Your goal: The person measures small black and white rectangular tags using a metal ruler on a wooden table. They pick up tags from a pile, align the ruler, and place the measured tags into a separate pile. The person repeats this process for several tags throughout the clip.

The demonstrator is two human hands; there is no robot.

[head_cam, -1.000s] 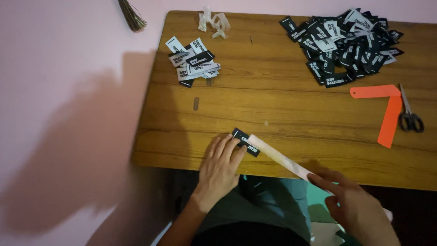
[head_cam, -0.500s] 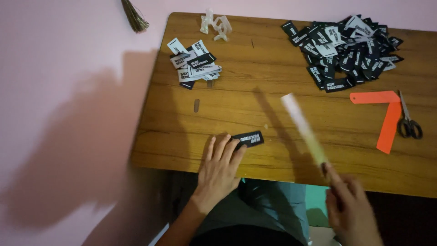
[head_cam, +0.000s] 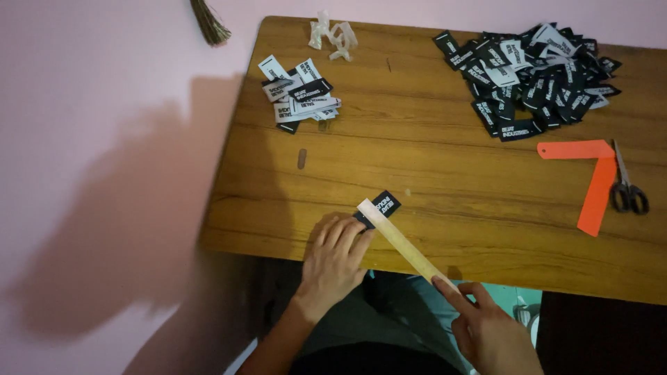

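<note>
Pressing hand, left: the left hand [head_cam: 335,251] is laid flat at the near edge of the tabletop [head_cam: 445,160], fingers held together, fingertips on the near end of a black label [head_cam: 380,206].
Right hand: the right hand [head_cam: 486,326] is seen at 5 o'clock of the left, below the tabletop edge; the near end of a pale wooden ruler [head_cam: 399,239] is pinched between its fingertips.
Ruler: it is laid slantwise, its far end resting across the black label, its near end carried past the tabletop edge.
Black label: it is found at 1 o'clock of the left hand, flat on the wood, partly covered by the ruler tip.
Orange strips: two orange strips [head_cam: 590,173] forming an L are placed at 3 o'clock of the label, well apart.
Scissors: a pair of scissors [head_cam: 625,187] is set just beside the orange strips, at their right.
Small stack: a small stack of labels [head_cam: 299,101] is seen at 11 o'clock.
Large heap: a large heap of black labels [head_cam: 535,80] is spread at 1 o'clock, far side.
White scraps: white scraps [head_cam: 332,33] are left at the far edge, at 12 o'clock.
</note>
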